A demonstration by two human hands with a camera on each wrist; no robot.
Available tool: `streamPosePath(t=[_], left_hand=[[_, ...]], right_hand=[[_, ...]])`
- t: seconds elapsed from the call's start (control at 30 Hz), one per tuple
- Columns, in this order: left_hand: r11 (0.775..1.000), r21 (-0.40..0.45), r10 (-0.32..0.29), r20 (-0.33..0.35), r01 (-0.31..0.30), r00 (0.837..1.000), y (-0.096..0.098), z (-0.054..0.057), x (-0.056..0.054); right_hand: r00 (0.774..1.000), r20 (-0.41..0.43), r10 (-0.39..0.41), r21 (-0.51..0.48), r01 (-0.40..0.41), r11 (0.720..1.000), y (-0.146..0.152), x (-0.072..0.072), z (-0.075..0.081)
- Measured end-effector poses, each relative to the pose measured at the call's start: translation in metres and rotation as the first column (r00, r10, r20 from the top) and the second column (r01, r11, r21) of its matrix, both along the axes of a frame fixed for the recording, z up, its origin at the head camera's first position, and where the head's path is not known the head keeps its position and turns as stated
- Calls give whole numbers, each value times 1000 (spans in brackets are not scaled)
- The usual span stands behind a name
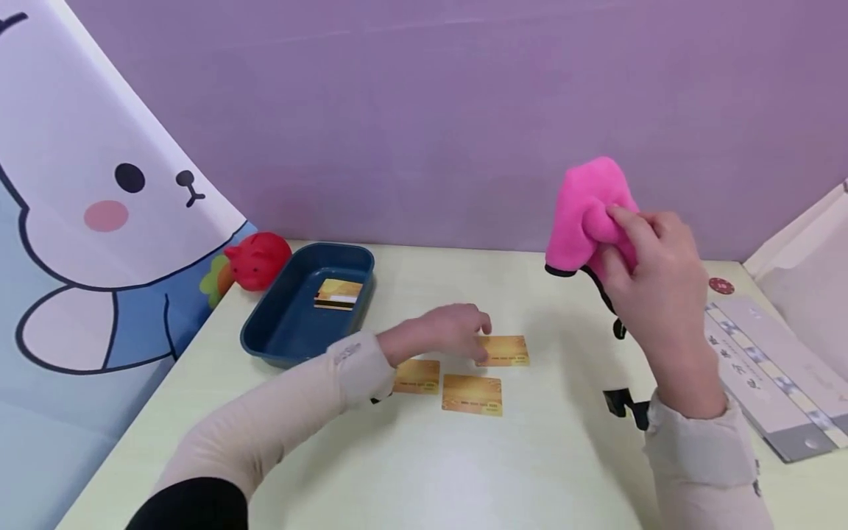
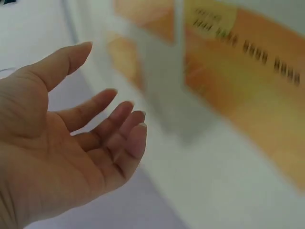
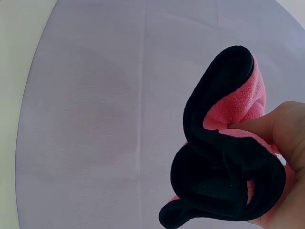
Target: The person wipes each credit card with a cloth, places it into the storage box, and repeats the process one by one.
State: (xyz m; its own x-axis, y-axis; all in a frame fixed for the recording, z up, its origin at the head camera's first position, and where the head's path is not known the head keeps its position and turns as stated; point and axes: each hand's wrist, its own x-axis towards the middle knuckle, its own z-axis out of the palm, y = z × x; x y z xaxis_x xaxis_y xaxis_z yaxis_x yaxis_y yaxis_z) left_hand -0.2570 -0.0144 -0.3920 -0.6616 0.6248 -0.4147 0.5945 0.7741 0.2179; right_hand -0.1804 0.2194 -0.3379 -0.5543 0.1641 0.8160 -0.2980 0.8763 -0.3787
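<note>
Fingers of the right hand pinch a pink cloth, held above the table. Left hand: fingers spread, loosely bent, near three gold cards. Blue tray alongside.

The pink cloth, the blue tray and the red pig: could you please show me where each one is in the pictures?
Pink cloth (image 1: 581, 210): head view, on the middle of its fabric.
Blue tray (image 1: 293, 308): head view, on its bare inside bottom.
Red pig (image 1: 262, 259): head view, on its body.
</note>
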Motion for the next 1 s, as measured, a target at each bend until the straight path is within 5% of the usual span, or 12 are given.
streamPosePath(t=[0.13,0.33,0.63,1.0], left_hand=[[997,-72,-22,-45,18,999,8,-15,-3],[994,-112,-13,-57,7,998,11,-15,-11],[999,21,33,46,-34,998,11,-20,-17],[1000,-8,17,52,-17,998,14,-23,-19]], right_hand=[[1000,8,5,4,-5,1000,-2,-1,2],[1000,10,16,-2,-16,1000,-5,-3,3],[999,40,16,-5,-16,1000,-4,-3,3],[998,55,4,1,-4,1000,-3,-1,-1]])
